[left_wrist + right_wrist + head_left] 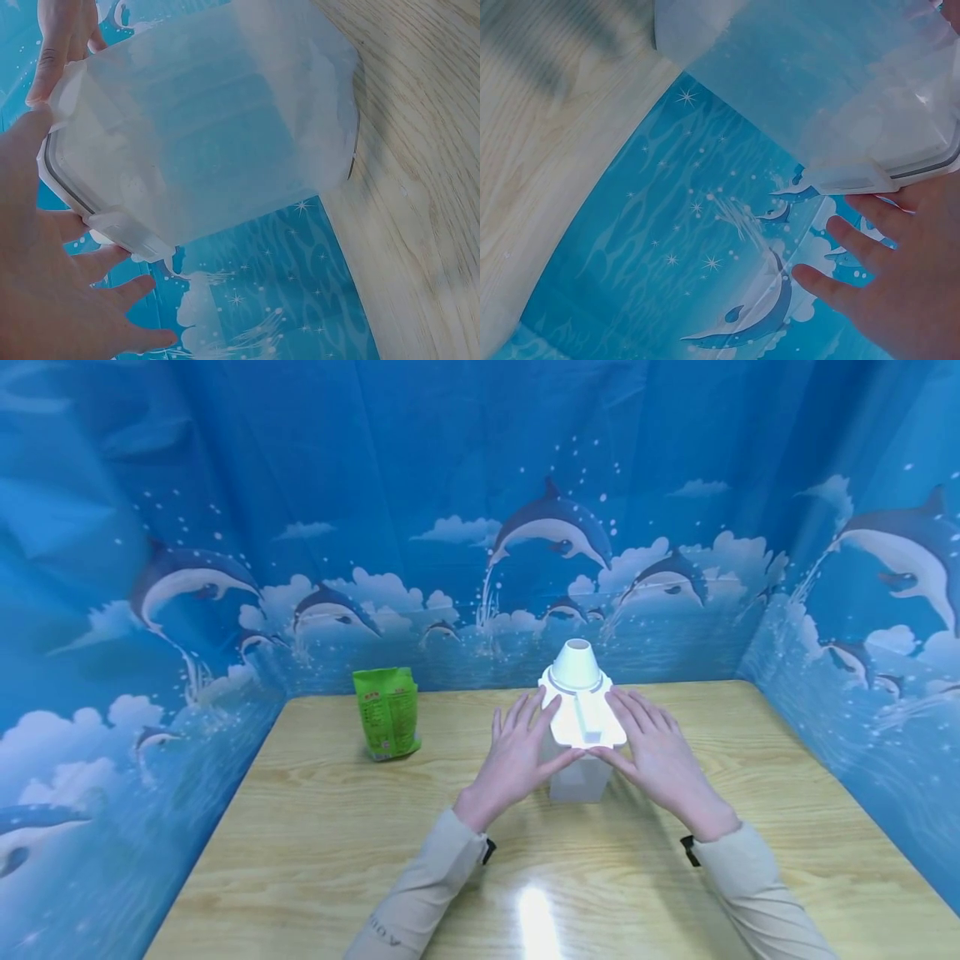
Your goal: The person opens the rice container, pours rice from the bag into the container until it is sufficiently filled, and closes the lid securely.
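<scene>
A translucent plastic container (579, 785) stands on the wooden table, topped by a white lid (567, 727). The lid carries a white cone-shaped spout (577, 667) and a raised bar. My left hand (516, 758) touches the lid's left side, its fingers straight and spread. On the opposite side lies my right hand (663, 766), also with straight fingers. The two thumbs meet at the lid's near edge. Side latches show in the wrist views: one latch (124, 231) by the left fingers, another latch (855, 178) by the right ones.
A green printed bag (388, 714) stands upright on the table (315, 827), left of the container. A blue curtain (420, 460) with dolphins and clouds encloses the table's back and both sides.
</scene>
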Demonstrator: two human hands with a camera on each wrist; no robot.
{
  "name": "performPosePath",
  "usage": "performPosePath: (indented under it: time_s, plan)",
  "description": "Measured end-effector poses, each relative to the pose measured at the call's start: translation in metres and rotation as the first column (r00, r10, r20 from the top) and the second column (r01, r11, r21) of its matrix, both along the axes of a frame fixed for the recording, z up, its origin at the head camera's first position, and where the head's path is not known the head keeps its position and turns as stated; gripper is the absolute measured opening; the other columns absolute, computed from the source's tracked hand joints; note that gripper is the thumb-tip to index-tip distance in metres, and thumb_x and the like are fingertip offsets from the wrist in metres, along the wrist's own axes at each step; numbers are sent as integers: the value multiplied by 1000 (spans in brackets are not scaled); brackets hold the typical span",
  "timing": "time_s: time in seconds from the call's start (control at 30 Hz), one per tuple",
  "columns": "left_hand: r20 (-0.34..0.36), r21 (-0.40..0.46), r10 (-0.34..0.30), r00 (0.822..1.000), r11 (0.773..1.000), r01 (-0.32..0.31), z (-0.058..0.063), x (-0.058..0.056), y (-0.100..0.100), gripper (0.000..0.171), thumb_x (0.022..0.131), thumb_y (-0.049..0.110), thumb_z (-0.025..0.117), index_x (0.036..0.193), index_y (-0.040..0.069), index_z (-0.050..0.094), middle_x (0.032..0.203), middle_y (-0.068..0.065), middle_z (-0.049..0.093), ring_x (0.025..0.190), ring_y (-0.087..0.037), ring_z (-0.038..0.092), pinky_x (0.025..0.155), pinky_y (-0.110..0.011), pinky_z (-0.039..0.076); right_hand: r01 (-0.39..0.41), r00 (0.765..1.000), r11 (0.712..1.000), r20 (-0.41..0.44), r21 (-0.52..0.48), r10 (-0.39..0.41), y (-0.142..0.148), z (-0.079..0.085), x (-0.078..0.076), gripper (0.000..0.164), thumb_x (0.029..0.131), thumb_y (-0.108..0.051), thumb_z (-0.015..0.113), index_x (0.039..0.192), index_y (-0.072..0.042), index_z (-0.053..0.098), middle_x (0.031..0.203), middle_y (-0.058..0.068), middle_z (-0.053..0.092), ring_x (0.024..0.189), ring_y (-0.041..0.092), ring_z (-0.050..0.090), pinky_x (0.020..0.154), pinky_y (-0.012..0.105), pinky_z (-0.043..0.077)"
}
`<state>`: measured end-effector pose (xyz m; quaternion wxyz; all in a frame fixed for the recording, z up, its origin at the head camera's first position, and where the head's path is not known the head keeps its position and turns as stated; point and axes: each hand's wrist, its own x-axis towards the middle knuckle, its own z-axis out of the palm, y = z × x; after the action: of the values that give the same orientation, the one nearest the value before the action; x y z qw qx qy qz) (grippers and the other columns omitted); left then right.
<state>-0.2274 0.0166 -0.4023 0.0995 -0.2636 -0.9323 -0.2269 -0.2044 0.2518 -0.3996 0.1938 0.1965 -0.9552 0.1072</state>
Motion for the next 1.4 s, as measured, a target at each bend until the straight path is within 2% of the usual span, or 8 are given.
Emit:
performPosePath:
  time_s: [0.3,0.47,0.67,0.97,1.4]
  plan:
    - [-14,-2,13,1000,1000,-13,-1,1,-2,84,96,67,52,162,25,25,170,-6,16,154,-32,17,118,-71,11,-10,1000,1000,-10,-6,9,-3,0,0,81,99,-54,57,157,-3,32,160,19,36,145,44,32,113,68,29]
    - [-26,17,4,1000,1000,-4,-1,3,-5,83,96,66,53,162,23,26,169,-8,17,153,-36,19,116,-73,11,-6,1000,1000,7,2,6,-5,1,0,82,100,-55,56,158,-3,31,160,20,35,146,43,31,113,68,29]
    - [-20,22,8,1000,1000,-8,-1,5,-9,83,95,67,53,162,25,26,169,-7,16,154,-35,18,117,-72,8,-4,1000,1000,17,7,4,-8,0,0,83,99,-56,56,158,-4,30,160,19,35,147,42,30,114,67,29]
    - [-14,12,30,999,1000,-29,-2,6,-14,84,95,69,52,161,24,28,169,-6,17,153,-36,20,117,-72,8,-4,1000,1000,29,13,3,-13,-1,-1,84,99,-58,55,159,-5,28,161,19,34,147,42,30,114,67,29]
    - [-19,29,29,999,999,-28,-3,8,-21,83,95,68,54,161,24,29,169,-6,17,154,-36,18,117,-73,8,-9,1000,1000,21,13,8,-21,0,0,84,99,-58,55,158,-4,30,160,20,35,146,43,30,115,67,28]
